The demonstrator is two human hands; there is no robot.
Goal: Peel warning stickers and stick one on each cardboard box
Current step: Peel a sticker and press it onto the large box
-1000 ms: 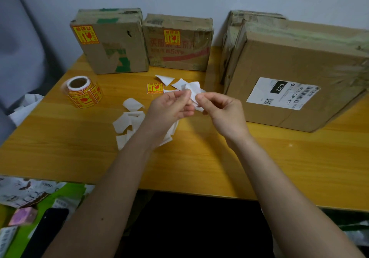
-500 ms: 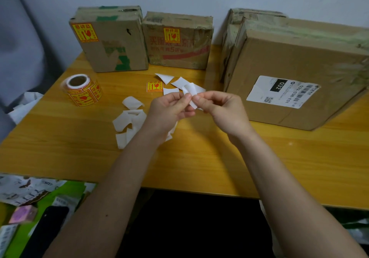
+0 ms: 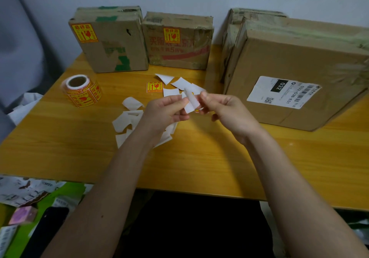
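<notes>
My left hand (image 3: 165, 110) and my right hand (image 3: 225, 109) are together above the table's middle, both pinching one warning sticker on its white backing paper (image 3: 190, 102), which is partly curled away. A roll of yellow-red warning stickers (image 3: 82, 90) stands at the left. One loose sticker (image 3: 154, 87) lies flat on the table. Two small cardboard boxes at the back, the left box (image 3: 117, 43) and the middle box (image 3: 179, 43), each carry a sticker. The large box (image 3: 295, 61) at the right bears only a white shipping label; another box (image 3: 235, 29) stands behind it.
Several white backing scraps (image 3: 129, 117) lie scattered on the yellow wooden table (image 3: 199, 161) under and around my hands. Crumpled paper (image 3: 22, 105) hangs off the left edge. Below the front edge at the left are papers and a dark phone (image 3: 46, 231).
My hands have pulled slightly apart and the white backing has peeled further from the sticker, a yellow edge now showing. Boxes and roll stay put.
</notes>
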